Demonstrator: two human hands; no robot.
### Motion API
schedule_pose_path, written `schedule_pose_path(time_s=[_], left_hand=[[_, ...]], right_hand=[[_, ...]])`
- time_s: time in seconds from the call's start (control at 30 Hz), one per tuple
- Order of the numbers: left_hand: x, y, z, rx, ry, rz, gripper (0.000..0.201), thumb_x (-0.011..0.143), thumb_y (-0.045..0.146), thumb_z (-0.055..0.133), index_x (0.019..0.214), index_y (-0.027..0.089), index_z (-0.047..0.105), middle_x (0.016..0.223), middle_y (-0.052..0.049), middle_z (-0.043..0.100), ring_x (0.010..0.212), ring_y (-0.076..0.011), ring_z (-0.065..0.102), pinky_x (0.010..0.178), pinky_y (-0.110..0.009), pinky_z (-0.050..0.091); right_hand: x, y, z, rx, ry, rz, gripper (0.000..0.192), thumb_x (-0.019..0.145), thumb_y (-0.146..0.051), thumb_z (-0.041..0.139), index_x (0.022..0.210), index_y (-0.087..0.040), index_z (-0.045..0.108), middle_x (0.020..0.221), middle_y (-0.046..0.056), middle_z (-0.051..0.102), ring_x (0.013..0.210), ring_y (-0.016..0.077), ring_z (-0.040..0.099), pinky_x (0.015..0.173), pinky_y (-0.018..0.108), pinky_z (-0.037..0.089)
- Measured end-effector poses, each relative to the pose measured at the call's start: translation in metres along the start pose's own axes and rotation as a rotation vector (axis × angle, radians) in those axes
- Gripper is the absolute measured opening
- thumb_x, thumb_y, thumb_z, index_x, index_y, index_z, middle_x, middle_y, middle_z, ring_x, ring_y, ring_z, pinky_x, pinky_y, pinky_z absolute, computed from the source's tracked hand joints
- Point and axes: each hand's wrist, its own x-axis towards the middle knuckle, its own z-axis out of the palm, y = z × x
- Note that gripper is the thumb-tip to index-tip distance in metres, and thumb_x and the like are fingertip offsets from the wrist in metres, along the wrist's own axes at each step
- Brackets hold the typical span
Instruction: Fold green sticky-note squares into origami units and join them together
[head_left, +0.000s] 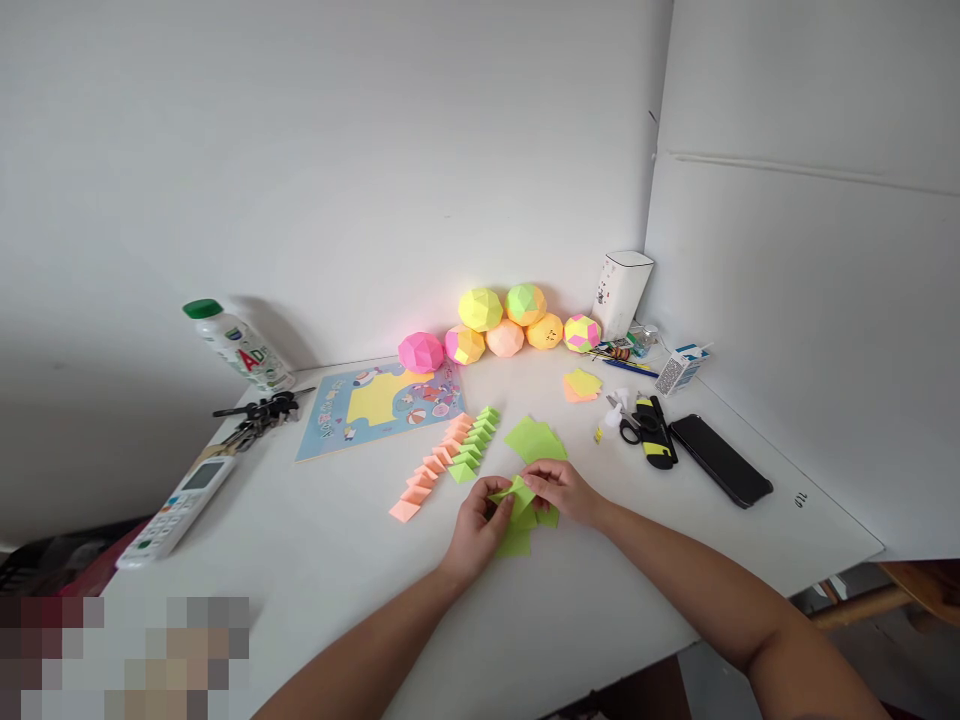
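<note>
White table (315, 560), set into a corner of white walls, holding paper-folding materials. At centre, near the front edge: left hand (475, 525) and right hand (562, 490), meeting over a folded lime-green paper piece (516, 492); fingers of both hands closed together, pinching that piece from either side, just above the table. Beneath the hands: loose flat lime-green paper squares (517, 542), touching one another. At 12 o'clock from the hands, just beside them: small stack of lime-green square paper sheets (534, 438). At 11 o'clock: two parallel overlapping rows of folded paper units, one salmon-orange row (429, 470) and one lime-green row (472, 445), lying side by side and touching. Further at 11 o'clock: blue and yellow printed sheet with cartoon figures (375, 402), flat. At 12 o'clock against the back wall: cluster of faceted paper balls in pink, yellow, green and orange (499, 325), two stacked on the others. At 1 o'clock: white upright container (622, 290); small orange and yellow paper pile (581, 385); black and yellow scissors (651, 432); black phone lying flat (720, 460). At 9 to 10 o'clock, well apart: white remote control (176, 510), bunch of dark keys (259, 412), white bottle with green cap (236, 345), tilted by the lens.
</note>
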Motion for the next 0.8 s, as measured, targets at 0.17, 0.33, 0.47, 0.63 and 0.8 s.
schedule_pose_path(time_s=[0.17,0.33,0.47,0.63,0.8], left_hand=[[-0.0002,0.0005,0.0001,0.005,-0.003,0.006,0.031,0.075,0.045,0.059,0.091,0.019,0.053,0.080,0.000,0.055,0.055,-0.0087,0.046,0.051,-0.020,0.040],[-0.0004,0.0012,0.0003,0.019,-0.009,0.014,0.027,0.077,0.042,0.057,0.090,0.019,0.053,0.079,0.000,0.053,0.056,-0.0084,0.046,0.051,-0.020,0.040],[-0.0001,0.0011,0.0003,0.020,-0.009,0.019,0.027,0.077,0.041,0.058,0.091,0.019,0.053,0.079,0.000,0.054,0.055,-0.0083,0.046,0.052,-0.021,0.040],[0.0001,-0.0001,0.0003,0.027,-0.019,0.016,0.026,0.078,0.041,0.057,0.091,0.019,0.052,0.078,0.001,0.053,0.056,-0.0083,0.046,0.052,-0.021,0.040],[-0.0007,0.0009,-0.0002,0.049,0.001,0.006,0.028,0.078,0.042,0.057,0.094,0.019,0.051,0.065,0.005,0.047,0.052,-0.0078,0.041,0.049,-0.019,0.036]], right_hand=[[0.0000,0.0000,0.0001,-0.010,-0.003,0.001,0.030,0.077,-0.044,0.060,0.084,-0.016,0.064,0.065,-0.001,0.057,0.052,0.0103,0.053,0.046,0.022,0.040],[-0.0005,-0.0009,0.0000,-0.006,-0.008,-0.001,0.029,0.077,-0.043,0.060,0.083,-0.015,0.063,0.065,-0.001,0.056,0.051,0.0097,0.053,0.046,0.021,0.040],[-0.0005,-0.0018,0.0001,-0.015,-0.012,0.001,0.029,0.078,-0.043,0.059,0.083,-0.014,0.063,0.065,-0.001,0.055,0.051,0.0096,0.053,0.046,0.021,0.040],[-0.0008,-0.0034,0.0007,-0.021,-0.005,0.012,0.030,0.077,-0.044,0.059,0.083,-0.014,0.063,0.065,-0.001,0.055,0.052,0.0096,0.053,0.046,0.021,0.040],[-0.0002,-0.0002,0.0000,-0.026,-0.015,0.006,0.029,0.077,-0.043,0.060,0.083,-0.014,0.062,0.065,-0.001,0.055,0.052,0.0093,0.054,0.047,0.021,0.041]])
